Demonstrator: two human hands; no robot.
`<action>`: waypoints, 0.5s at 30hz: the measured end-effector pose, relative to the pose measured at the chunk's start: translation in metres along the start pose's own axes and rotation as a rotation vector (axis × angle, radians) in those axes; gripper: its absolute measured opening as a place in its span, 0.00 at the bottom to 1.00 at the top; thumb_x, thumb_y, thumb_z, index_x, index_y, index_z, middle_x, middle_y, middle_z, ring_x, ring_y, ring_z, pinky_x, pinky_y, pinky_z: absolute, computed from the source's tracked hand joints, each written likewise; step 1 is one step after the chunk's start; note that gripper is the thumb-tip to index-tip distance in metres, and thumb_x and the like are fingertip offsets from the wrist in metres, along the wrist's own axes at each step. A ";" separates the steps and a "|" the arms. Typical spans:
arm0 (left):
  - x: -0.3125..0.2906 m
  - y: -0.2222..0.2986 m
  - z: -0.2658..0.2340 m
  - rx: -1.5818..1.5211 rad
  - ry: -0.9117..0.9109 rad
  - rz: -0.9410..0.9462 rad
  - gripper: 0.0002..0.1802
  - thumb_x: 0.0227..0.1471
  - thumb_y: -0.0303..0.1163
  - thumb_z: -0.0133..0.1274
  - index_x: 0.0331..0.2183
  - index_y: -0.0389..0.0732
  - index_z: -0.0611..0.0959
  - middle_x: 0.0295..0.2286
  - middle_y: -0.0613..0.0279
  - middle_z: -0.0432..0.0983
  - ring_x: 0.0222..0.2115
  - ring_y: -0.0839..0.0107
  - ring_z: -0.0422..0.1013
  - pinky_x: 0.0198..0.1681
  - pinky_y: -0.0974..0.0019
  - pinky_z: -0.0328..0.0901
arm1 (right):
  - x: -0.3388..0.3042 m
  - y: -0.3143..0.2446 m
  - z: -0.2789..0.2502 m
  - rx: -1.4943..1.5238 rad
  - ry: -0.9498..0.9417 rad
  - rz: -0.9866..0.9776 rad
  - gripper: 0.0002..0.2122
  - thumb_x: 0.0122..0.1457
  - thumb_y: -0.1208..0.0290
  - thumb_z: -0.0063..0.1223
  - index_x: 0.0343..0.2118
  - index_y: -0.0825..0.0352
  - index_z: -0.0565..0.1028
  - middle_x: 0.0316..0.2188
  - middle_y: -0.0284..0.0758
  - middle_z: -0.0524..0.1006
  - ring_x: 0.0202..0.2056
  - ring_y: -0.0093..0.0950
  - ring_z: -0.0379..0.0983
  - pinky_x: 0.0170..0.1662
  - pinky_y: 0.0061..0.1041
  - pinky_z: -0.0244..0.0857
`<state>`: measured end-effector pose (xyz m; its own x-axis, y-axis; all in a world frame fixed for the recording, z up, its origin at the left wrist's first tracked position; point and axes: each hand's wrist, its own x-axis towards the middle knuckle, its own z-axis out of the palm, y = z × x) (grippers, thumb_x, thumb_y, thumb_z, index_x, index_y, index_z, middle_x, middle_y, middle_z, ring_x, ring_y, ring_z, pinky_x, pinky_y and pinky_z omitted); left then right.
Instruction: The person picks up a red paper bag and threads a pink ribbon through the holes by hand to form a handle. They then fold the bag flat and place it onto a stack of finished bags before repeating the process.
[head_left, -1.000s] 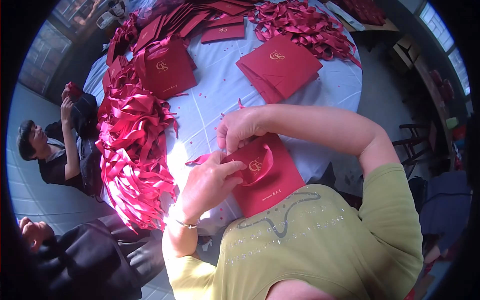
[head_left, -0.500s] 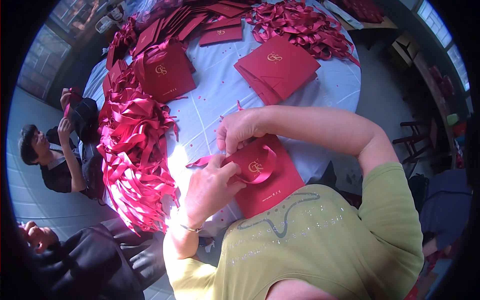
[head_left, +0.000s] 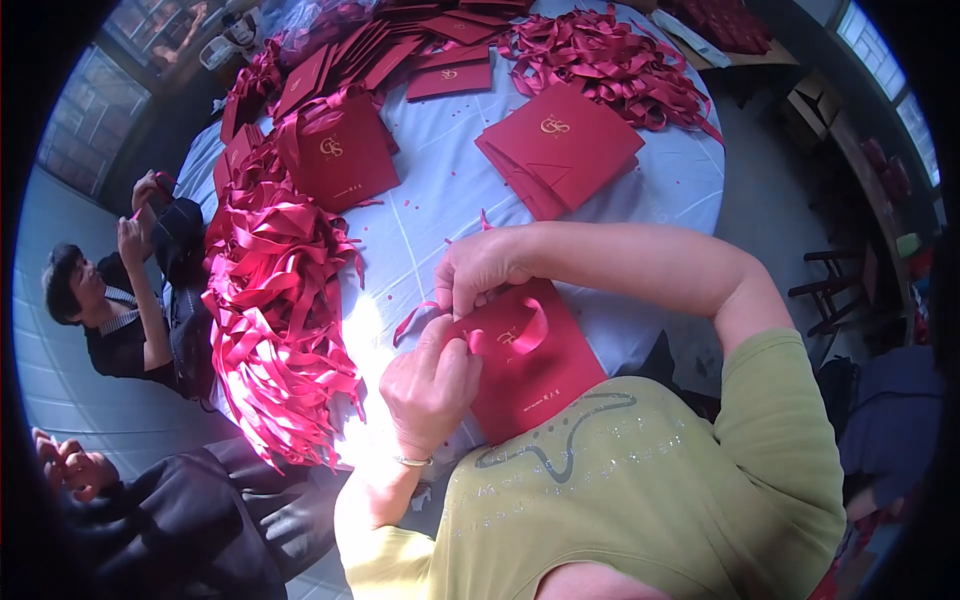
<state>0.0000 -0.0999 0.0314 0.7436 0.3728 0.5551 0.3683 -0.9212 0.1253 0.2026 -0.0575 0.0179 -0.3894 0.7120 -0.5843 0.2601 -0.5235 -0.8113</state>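
Note:
A red paper gift bag (head_left: 560,375) with a gold emblem lies flat on the table edge, against my front. A red ribbon handle (head_left: 538,328) curls in a loop over its face. My left hand (head_left: 430,385) is closed, pinching the ribbon near the bag's upper left edge. One loose ribbon end sticks out to the left between my hands. At that same edge my right hand (head_left: 485,268) is closed, its fingertips curled down at the bag. My fingers hide exactly what the right hand grips, perhaps ribbon or the bag's rim.
Past my right hand lies a stack of red bags (head_left: 560,145). A large heap of red ribbons (head_left: 275,330) covers the table's left side; another ribbon pile (head_left: 610,65) lies far right. More bags (head_left: 345,160) stand behind. A co-worker (head_left: 125,310) sits at left, hands raised with ribbon.
My left hand has turned more upright and shifted slightly right, pulling the ribbon, so its loop over the bag looks smaller. My right hand has stayed nearly in place.

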 end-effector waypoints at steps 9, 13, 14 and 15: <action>-0.009 -0.001 0.010 -0.424 0.123 -0.306 0.11 0.46 0.23 0.57 0.34 0.35 0.74 0.33 0.53 0.78 0.22 0.58 0.76 0.24 0.63 0.70 | 0.000 -0.002 0.003 -0.012 0.005 -0.020 0.12 0.42 0.82 0.63 0.32 0.66 0.76 0.23 0.30 0.74 0.22 0.19 0.68 0.24 0.18 0.61; 0.003 -0.002 0.003 -0.371 0.047 -0.226 0.07 0.50 0.22 0.52 0.35 0.34 0.75 0.31 0.51 0.77 0.20 0.60 0.74 0.25 0.65 0.68 | 0.001 0.001 -0.001 0.002 0.015 -0.014 0.12 0.42 0.83 0.63 0.32 0.66 0.76 0.22 0.29 0.74 0.22 0.19 0.68 0.23 0.18 0.61; 0.004 -0.001 0.002 -0.372 -0.014 -0.261 0.07 0.51 0.23 0.52 0.35 0.35 0.75 0.30 0.52 0.77 0.20 0.59 0.73 0.25 0.64 0.67 | 0.001 0.001 -0.001 0.001 0.014 -0.014 0.12 0.42 0.83 0.63 0.32 0.66 0.76 0.22 0.29 0.74 0.22 0.19 0.68 0.23 0.18 0.61; 0.003 0.000 0.002 -0.369 -0.011 -0.267 0.07 0.51 0.23 0.52 0.35 0.35 0.75 0.30 0.52 0.77 0.20 0.59 0.73 0.25 0.64 0.67 | 0.000 0.001 0.000 0.007 0.018 -0.015 0.12 0.42 0.83 0.63 0.31 0.66 0.76 0.22 0.29 0.74 0.22 0.19 0.68 0.23 0.18 0.61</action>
<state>0.0034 -0.0984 0.0316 0.6560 0.6019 0.4554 0.3259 -0.7701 0.5484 0.2029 -0.0575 0.0172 -0.3773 0.7283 -0.5720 0.2480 -0.5156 -0.8201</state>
